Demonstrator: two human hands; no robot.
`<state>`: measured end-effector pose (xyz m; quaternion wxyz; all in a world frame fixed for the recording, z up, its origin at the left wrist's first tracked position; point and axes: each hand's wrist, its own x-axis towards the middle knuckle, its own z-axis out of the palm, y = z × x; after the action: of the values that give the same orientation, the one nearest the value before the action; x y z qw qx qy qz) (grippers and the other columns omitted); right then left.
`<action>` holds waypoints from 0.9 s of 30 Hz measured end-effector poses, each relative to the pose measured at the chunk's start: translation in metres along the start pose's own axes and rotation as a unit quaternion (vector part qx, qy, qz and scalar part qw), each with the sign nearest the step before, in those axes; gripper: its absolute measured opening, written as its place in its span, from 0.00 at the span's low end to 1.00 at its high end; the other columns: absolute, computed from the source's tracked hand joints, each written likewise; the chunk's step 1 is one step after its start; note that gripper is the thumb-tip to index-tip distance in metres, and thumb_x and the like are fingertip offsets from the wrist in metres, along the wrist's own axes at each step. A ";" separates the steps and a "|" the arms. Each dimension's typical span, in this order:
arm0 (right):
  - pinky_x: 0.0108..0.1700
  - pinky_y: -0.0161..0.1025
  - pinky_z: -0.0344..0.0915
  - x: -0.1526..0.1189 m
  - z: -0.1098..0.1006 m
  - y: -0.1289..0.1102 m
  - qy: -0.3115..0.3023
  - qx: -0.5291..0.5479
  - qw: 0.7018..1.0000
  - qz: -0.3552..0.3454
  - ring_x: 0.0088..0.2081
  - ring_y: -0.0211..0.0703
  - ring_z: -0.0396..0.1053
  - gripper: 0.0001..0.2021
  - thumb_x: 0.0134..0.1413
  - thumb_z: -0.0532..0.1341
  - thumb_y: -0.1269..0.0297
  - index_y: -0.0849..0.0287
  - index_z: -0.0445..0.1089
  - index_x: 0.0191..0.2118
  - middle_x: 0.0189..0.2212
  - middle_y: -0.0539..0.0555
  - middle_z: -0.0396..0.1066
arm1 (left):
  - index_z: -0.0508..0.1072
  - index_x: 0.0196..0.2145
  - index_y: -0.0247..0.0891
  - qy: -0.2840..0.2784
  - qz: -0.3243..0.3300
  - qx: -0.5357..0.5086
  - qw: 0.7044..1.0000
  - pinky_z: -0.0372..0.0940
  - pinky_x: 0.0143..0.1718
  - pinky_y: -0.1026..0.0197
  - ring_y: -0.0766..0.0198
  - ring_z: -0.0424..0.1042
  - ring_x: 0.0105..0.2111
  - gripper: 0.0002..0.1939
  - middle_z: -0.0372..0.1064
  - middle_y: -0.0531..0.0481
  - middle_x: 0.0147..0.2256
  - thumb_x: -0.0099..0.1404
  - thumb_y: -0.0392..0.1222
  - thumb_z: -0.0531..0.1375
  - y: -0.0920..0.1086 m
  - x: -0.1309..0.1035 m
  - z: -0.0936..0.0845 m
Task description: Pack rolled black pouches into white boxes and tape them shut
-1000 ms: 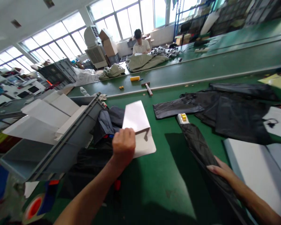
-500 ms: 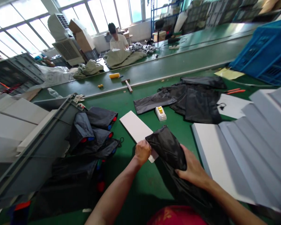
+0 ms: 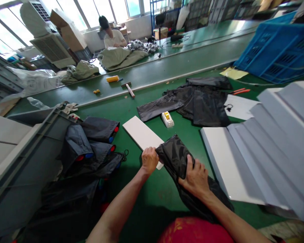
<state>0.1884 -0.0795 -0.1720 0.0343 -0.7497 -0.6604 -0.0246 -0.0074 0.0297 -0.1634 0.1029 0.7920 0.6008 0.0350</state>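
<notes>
A black fabric bag lies slantwise before me, its lower part trailing toward my body. At its upper left corner my left hand is closed, pinching the fabric. My right hand grips the bag's right side, thumb toward me and fingers over the top. Under and beyond my left hand is a flat white box, its near end partly covered by the hand and bag. Just past the box sits a small white holder with a yellow part.
Several black pouches with red and blue ends lie left beside a grey crate. More black bags are piled ahead. White boxes lean in a row at right, below a blue crate. A person sits across the belt.
My right hand has shifted left and turned, its fingers now spread over the bag's top. The left hand keeps its hold on the corner. The whole view has swung slightly rightward.
</notes>
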 end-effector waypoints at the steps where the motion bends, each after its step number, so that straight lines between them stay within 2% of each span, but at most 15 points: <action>1: 0.45 0.56 0.58 -0.001 0.001 0.000 0.000 -0.004 1.000 0.003 0.47 0.68 0.58 0.48 0.44 0.63 0.50 0.72 0.45 0.65 0.52 0.75 0.56 | 0.72 0.42 0.36 0.007 0.001 0.002 1.000 0.61 0.48 0.50 0.51 0.67 0.45 0.11 0.70 0.40 0.41 0.63 0.38 0.56 0.000 -0.005 0.001; 4: 0.44 0.57 0.58 -0.002 0.001 -0.001 -0.001 -0.010 1.000 0.009 0.46 0.69 0.59 0.48 0.44 0.63 0.50 0.72 0.45 0.65 0.52 0.76 0.56 | 0.69 0.52 0.40 0.056 -0.005 -0.012 0.998 0.57 0.54 0.41 0.45 0.59 0.55 0.19 0.65 0.39 0.53 0.64 0.43 0.56 -0.001 -0.020 0.008; 6: 0.45 0.57 0.57 -0.003 -0.001 -0.002 0.000 -0.009 1.000 0.006 0.47 0.69 0.58 0.48 0.45 0.63 0.50 0.72 0.45 0.65 0.53 0.77 0.55 | 0.66 0.58 0.44 0.094 -0.018 -0.039 0.995 0.55 0.57 0.41 0.44 0.52 0.60 0.24 0.57 0.41 0.60 0.63 0.42 0.57 -0.002 -0.027 0.015; 8: 0.45 0.58 0.57 -0.007 -0.002 -0.002 0.003 -0.006 1.000 0.000 0.47 0.70 0.58 0.49 0.44 0.63 0.50 0.72 0.43 0.66 0.53 0.78 0.55 | 0.63 0.60 0.43 0.105 -0.025 -0.066 0.992 0.54 0.60 0.43 0.44 0.47 0.63 0.30 0.50 0.40 0.64 0.60 0.40 0.59 -0.003 -0.029 0.020; 12: 0.47 0.58 0.57 -0.025 -0.001 0.000 0.000 -0.002 0.999 -0.041 0.49 0.70 0.58 0.49 0.43 0.63 0.54 0.70 0.41 0.66 0.53 0.76 0.56 | 0.60 0.62 0.41 0.067 -0.039 -0.091 0.993 0.58 0.59 0.46 0.43 0.45 0.64 0.38 0.45 0.38 0.66 0.54 0.34 0.62 -0.004 -0.026 0.022; 17: 0.50 0.59 0.56 -0.047 0.003 0.002 -0.032 0.005 0.992 -0.120 0.50 0.71 0.57 0.48 0.38 0.64 0.58 0.69 0.46 0.65 0.54 0.76 0.56 | 0.55 0.65 0.43 0.010 -0.021 -0.068 0.997 0.62 0.57 0.53 0.47 0.42 0.66 0.48 0.40 0.41 0.68 0.46 0.22 0.59 -0.012 -0.027 0.018; 21: 0.51 0.60 0.55 -0.052 0.004 0.002 -0.041 0.009 0.990 -0.134 0.52 0.72 0.57 0.48 0.36 0.63 0.60 0.70 0.47 0.66 0.55 0.77 0.55 | 0.55 0.65 0.43 -0.013 0.024 -0.041 0.999 0.60 0.59 0.53 0.48 0.42 0.67 0.47 0.41 0.41 0.68 0.48 0.23 0.60 -0.022 -0.029 0.015; 27: 0.54 0.62 0.52 -0.060 0.006 0.003 -0.042 0.039 0.982 -0.182 0.54 0.73 0.54 0.48 0.34 0.62 0.62 0.70 0.49 0.66 0.55 0.76 0.55 | 0.59 0.63 0.45 -0.015 0.103 -0.019 0.994 0.57 0.62 0.53 0.53 0.48 0.65 0.34 0.50 0.43 0.66 0.60 0.32 0.58 -0.044 -0.024 0.005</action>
<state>0.1840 -0.1387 -0.1834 0.0304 -0.6153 -0.7872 0.0272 -0.0541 0.0176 -0.1760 0.1223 0.8482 0.5134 0.0449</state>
